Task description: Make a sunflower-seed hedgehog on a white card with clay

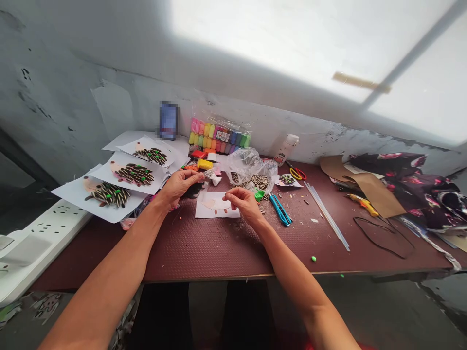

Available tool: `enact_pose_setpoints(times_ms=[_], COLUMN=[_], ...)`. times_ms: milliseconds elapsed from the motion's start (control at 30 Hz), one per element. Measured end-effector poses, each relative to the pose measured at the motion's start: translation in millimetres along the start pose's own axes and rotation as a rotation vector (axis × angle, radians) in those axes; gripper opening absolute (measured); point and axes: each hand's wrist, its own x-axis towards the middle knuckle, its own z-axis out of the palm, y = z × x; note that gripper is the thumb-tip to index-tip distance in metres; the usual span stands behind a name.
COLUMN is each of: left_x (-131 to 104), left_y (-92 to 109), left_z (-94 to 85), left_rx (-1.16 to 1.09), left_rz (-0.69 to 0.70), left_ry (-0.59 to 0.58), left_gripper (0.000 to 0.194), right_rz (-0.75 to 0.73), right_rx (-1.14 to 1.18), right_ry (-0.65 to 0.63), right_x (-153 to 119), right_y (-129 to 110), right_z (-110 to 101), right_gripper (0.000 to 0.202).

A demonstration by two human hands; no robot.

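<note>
So both hands are up over the table, apart from each other. The left hand (182, 185) has its thumb and fingers drawn in beside a crinkled clear plastic wrapper (203, 190) with something black at it; can't tell if it's gripped. The right hand (242, 201) has thumb and fingertips pinched together, anything between them too small to make out.

Between and just below them is a small white paper card (201, 212) with a pale pink, rounded flat animal shape (211, 204) on it. Its long axis runs roughly left to right, little brown feet toward the person. Right end's partly behind the fingers, so no telling which way it faces.

Just past the card, an open clear plastic bag (246, 158) has striped seeds (259, 182) in it. Behind that, a clear pack (219, 136) holds rows of colourful clay blocks. A blue plastic cutter (280, 210) is right of the hand, and seed-covered hedgehog pictures (133, 174) overlap on white sheets at the left.
</note>
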Motion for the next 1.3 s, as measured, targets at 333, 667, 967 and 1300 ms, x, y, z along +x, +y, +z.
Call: enact_pose_setpoints(times_ms=[333,667,967,1300], left_x=[4.1,6.8,10.0,11.6], left_y=[-6.2,-10.9,-16.7,-20.2], left_z=[-2.6,-4.7,-6.8,-9.4], left_rx=[0.155,0.5,0.588,0.623], left_rz=[0.069,0.199,0.178,0.216], left_ry=[-0.001,-0.006,-0.018,-0.005], left_gripper=[0.047,0.025,0.024,0.018], right_rz=[-0.012,-0.034,-0.022,-0.046], right_rx=[-0.121,-0.361,-0.351,-0.51], right_ry=[0.065,0.094,0.08,0.114], right_x=[-0.5,-1.9,-8.3,-11.0], right_y=[-2.0,4.1,15.3,14.4], right_z=[-1.3,-24.2,-31.1,-30.9], right_gripper=[0.044,0.027,0.012,0.005])
